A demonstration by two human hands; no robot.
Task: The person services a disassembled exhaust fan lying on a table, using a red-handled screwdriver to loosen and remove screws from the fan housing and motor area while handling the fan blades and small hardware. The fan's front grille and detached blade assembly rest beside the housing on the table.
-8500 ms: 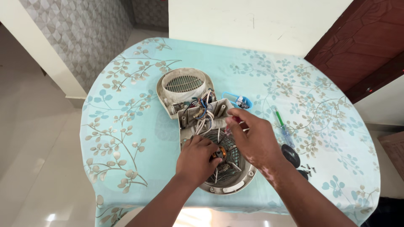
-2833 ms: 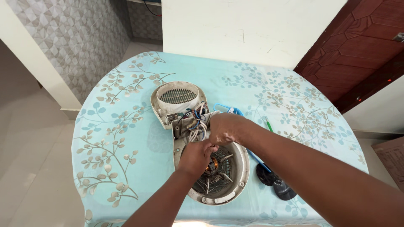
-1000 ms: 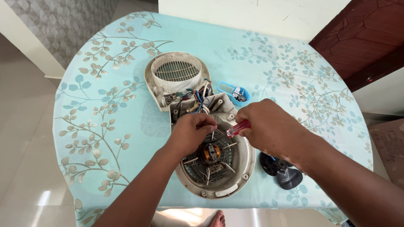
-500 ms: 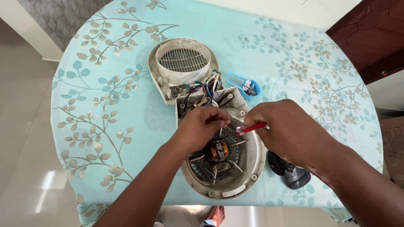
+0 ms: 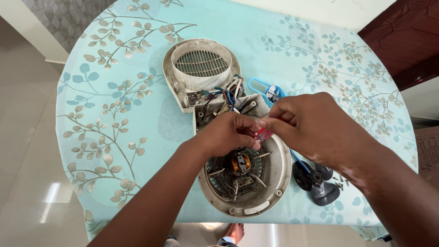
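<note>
Both hands, left hand (image 5: 228, 135) and right hand (image 5: 311, 126), pinch a red-handled tool (image 5: 264, 134) above the motor (image 5: 239, 163); slipping could damage nearby wires (image 5: 227, 93).

Opened heater parts on a round table, both hands over the middle.

The round housing (image 5: 244, 176) with the motor (image 5: 239, 163) in it lies at 6 o'clock on the table (image 5: 114, 91). The grille cover (image 5: 201, 68) lies at 11 o'clock from it, with the wires (image 5: 226, 93) between them. The left hand (image 5: 226, 132) and right hand (image 5: 311, 123) meet over the housing's 12 o'clock rim, with a screwdriver (image 5: 264, 134) between them. The fan blade (image 5: 315, 180) lies at 3 o'clock, beside the housing.
</note>
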